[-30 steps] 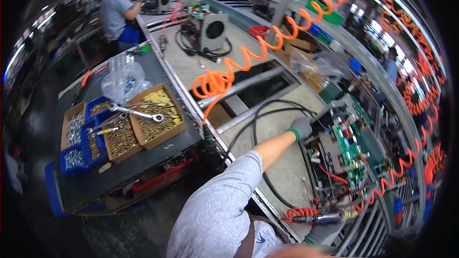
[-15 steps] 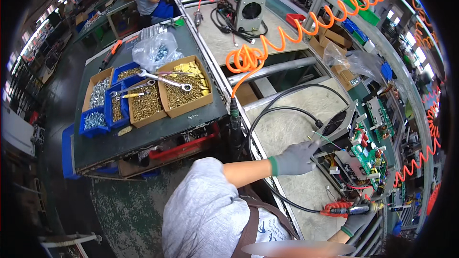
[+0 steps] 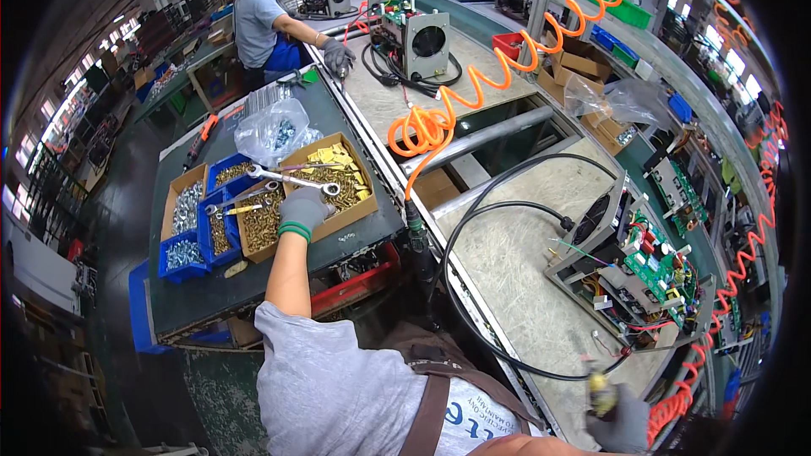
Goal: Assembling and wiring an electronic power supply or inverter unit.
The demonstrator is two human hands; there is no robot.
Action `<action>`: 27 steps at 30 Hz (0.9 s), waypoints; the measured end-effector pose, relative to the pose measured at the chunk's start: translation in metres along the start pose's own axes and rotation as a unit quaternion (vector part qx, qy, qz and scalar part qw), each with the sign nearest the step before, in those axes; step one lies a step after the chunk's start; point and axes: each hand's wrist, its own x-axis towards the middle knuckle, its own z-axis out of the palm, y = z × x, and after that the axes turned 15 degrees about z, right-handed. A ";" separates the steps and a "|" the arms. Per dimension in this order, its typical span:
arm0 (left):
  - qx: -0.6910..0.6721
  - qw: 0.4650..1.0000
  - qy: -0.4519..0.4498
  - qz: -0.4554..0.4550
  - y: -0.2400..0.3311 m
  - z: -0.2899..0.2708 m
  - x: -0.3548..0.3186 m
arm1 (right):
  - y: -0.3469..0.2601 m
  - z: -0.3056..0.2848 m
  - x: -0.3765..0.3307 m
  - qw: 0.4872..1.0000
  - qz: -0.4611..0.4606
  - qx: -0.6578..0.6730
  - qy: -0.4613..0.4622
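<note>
My left hand (image 3: 304,209), in a grey glove with a green cuff, reaches into a cardboard box of brass screws (image 3: 260,224). Its fingers are hidden among the screws, below a combination wrench (image 3: 291,177) lying across the boxes. At the lower right my gloved right hand (image 3: 621,426) is closed around an air screwdriver (image 3: 601,395), blurred, its yellowish end pointing up; an orange coiled hose (image 3: 672,405) runs beside it. Beyond that hand, an open metal chassis with a green circuit board (image 3: 655,263) and a black fan (image 3: 591,218) rests on the bench.
Blue bins of silver screws (image 3: 183,256) and a clear plastic bag (image 3: 274,131) share the dark side table (image 3: 355,241). A black cable (image 3: 448,262) loops over the bench edge. Another chassis (image 3: 427,46) stands farther back, near a co-worker (image 3: 262,21). An orange air hose (image 3: 481,76) hangs overhead.
My left hand has left the chassis and swung left into the screw box. My right hand has drawn nearer, turning the screwdriver upward. The co-worker's hand has come down to the bench edge.
</note>
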 end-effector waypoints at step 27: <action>-0.676 0.674 -0.073 0.288 0.233 0.068 -0.099 | -0.084 0.095 0.038 0.872 0.033 0.466 -0.146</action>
